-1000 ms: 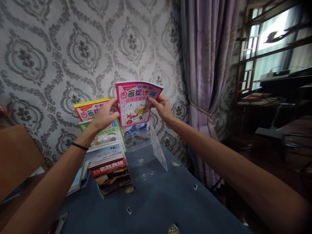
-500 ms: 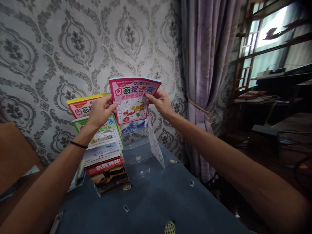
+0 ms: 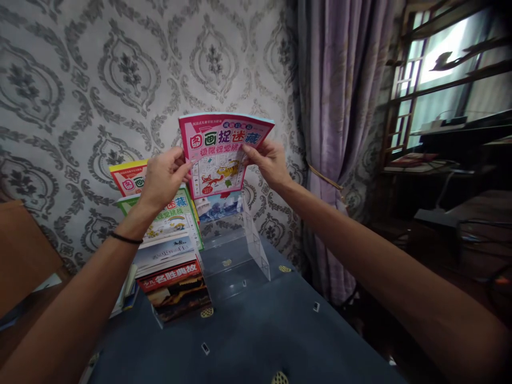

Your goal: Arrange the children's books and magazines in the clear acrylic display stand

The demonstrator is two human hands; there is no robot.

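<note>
Both hands hold a pink picture book [image 3: 218,173] up by its sides, cover toward me. My left hand [image 3: 165,176] pinches its left edge; my right hand [image 3: 269,162] grips the right edge, thumb on the cover. Below it stands a clear tiered rack [image 3: 256,242]. A book with a blue sea picture [image 3: 220,209] stands on the rack's upper right, partly covered by the pink one. The left side carries a red and yellow book [image 3: 127,178], a green one [image 3: 178,218], a pale blue one [image 3: 172,250] and, in front, a red and dark one [image 3: 178,290].
The rack stands on a dark blue tabletop [image 3: 248,336] against the patterned wall [image 3: 132,64]. A brown cardboard piece [image 3: 26,256] is at the left, near more books [image 3: 127,293] beside the rack. A tied purple curtain [image 3: 336,133] hangs to the right.
The pink book has risen a little and tilted slightly, its right side moving up and to the right. Both hands have kept their hold, and more of the sea-picture book shows below.
</note>
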